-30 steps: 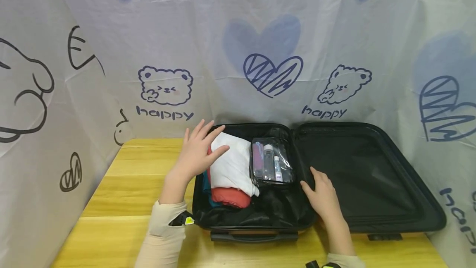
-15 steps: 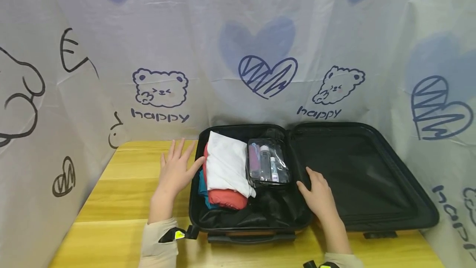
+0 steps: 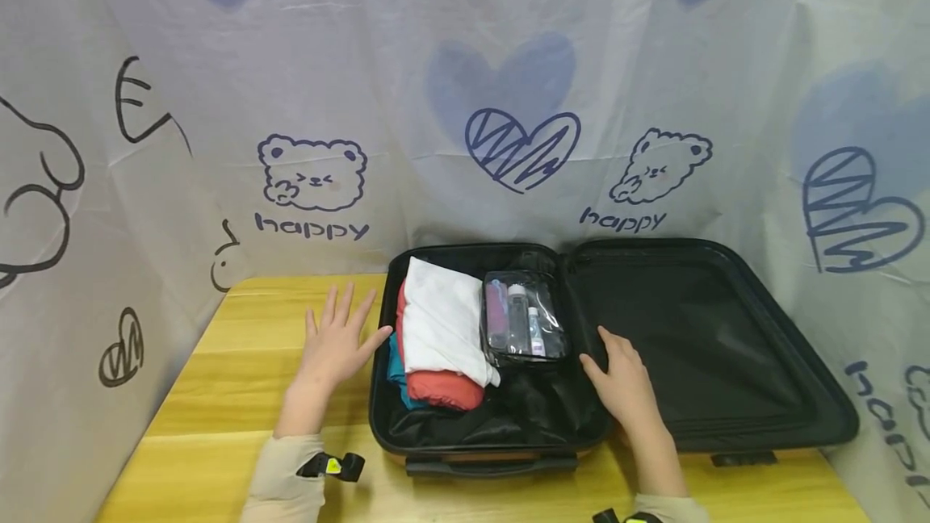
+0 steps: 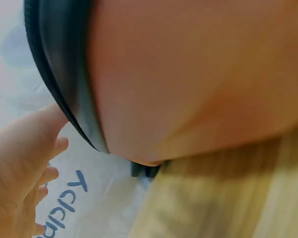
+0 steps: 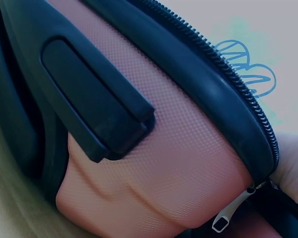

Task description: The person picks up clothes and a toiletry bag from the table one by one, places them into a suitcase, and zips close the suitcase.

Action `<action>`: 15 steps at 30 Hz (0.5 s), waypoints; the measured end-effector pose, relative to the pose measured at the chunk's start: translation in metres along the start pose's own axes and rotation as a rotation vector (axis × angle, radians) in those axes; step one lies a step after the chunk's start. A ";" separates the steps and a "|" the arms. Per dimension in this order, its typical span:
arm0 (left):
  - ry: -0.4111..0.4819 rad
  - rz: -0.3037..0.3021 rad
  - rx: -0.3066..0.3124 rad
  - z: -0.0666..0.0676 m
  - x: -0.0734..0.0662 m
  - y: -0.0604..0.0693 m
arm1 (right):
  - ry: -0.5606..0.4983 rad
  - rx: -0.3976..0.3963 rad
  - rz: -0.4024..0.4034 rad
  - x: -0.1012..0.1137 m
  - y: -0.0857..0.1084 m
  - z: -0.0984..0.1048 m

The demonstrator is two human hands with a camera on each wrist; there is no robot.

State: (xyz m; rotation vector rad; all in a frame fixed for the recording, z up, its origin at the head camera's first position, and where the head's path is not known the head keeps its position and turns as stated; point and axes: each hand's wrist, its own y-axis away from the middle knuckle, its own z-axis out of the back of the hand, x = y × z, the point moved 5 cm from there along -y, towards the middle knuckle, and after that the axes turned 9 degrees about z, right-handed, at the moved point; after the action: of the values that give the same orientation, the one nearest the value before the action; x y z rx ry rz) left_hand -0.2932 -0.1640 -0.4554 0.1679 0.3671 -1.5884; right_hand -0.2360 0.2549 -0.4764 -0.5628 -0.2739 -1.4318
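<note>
Hands, two, bare: left hand [image 3: 340, 352], fingers spread wide, holding nothing, thumb at the left rim of the case [image 3: 541, 408]; right hand [image 3: 623, 378] resting by the hinge side, fingers slack, no object seen in it, its underside hidden from me. Case, one, laid flat between the hands, contents facing up. Within, left part: white cloth [image 3: 439, 321] over red cloth [image 3: 445, 391], teal cloth [image 3: 396, 371] showing at the outer edge. Upper right: clear pouch [image 3: 549, 301] with purple item [image 3: 497, 313], bottle [image 3: 518, 323] and small tube [image 3: 536, 334]. Lower right: bare lining. Progress, as I judge it: cloths and pouch are in; the lid [image 3: 712, 345] lies folded back to the right, so closing and zipping look undone. Whether more belongs inside, I cannot tell. Further out: handle [image 3: 490, 466] at the front; table [image 3: 240, 353], wood-grained; backdrop [image 3: 392, 63], hearts and bears. Views compared: the head view alone gives the contents; the right wrist view alone gives zip teeth [image 5: 223, 62], a zip pull [image 5: 230, 212] and pink textured shell [image 5: 188, 158]; the left wrist view alone has dark knobs [image 4: 144, 169], perhaps wheels, its shell blurred and orange.
</note>
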 end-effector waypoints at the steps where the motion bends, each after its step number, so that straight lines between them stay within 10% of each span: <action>1: -0.011 -0.004 0.009 -0.003 0.002 0.000 | -0.002 0.004 -0.001 0.000 0.000 -0.001; 15: -0.138 -0.057 0.110 -0.015 -0.003 0.002 | 0.029 -0.007 0.021 0.005 0.002 0.001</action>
State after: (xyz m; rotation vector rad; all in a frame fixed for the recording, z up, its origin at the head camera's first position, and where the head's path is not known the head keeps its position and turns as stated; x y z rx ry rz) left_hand -0.2929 -0.1562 -0.4689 0.1317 0.1784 -1.6676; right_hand -0.2331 0.2507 -0.4735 -0.5489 -0.2398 -1.4197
